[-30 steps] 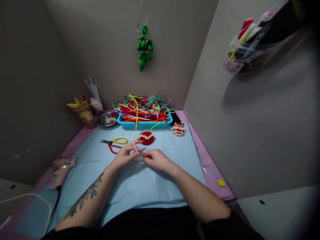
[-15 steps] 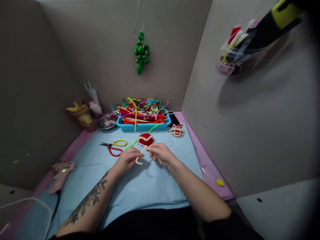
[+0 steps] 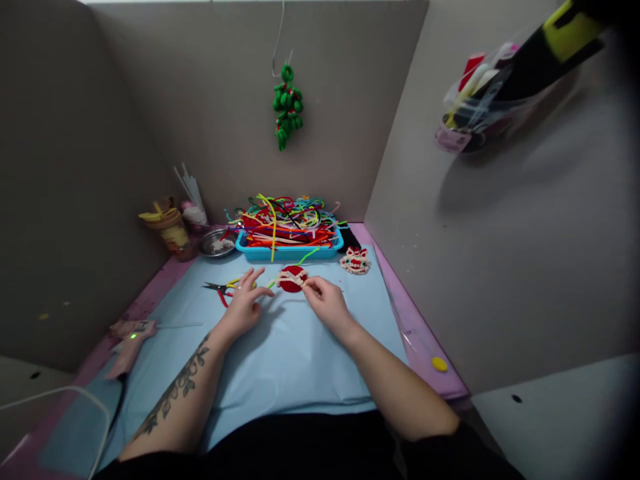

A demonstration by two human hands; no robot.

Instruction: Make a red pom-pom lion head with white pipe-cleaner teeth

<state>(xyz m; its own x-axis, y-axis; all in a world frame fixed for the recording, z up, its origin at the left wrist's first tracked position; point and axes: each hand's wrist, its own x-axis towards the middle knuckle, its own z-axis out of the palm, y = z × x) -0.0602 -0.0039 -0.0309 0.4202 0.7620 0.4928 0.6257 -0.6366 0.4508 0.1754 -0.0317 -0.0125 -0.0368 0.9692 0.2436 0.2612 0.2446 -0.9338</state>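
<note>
My right hand [image 3: 327, 305] pinches a cream pipe cleaner [image 3: 299, 281], which lies across a round red piece [image 3: 291, 289] with a ruffled cream band. The red piece rests on the blue sheet in front of the tray. My left hand [image 3: 243, 305] is open, fingers spread and holding nothing, just left of the red piece. It hovers over the scissors [image 3: 216, 287] with yellow and red handles and hides part of them. A bright green pipe cleaner [image 3: 310, 255] runs behind the red piece.
A blue tray [image 3: 290, 254] heaped with colourful pipe cleaners stands at the back. Right of it lies a cream-and-red face ornament [image 3: 355, 262]. A metal bowl [image 3: 217, 245] and cups stand back left. A pink glue gun [image 3: 131, 343] with a lit green light lies at left.
My left hand has let go of the cream pipe cleaner, opened, and lifted left over the scissors. My right hand has brought the pipe cleaner forward onto the red piece.
</note>
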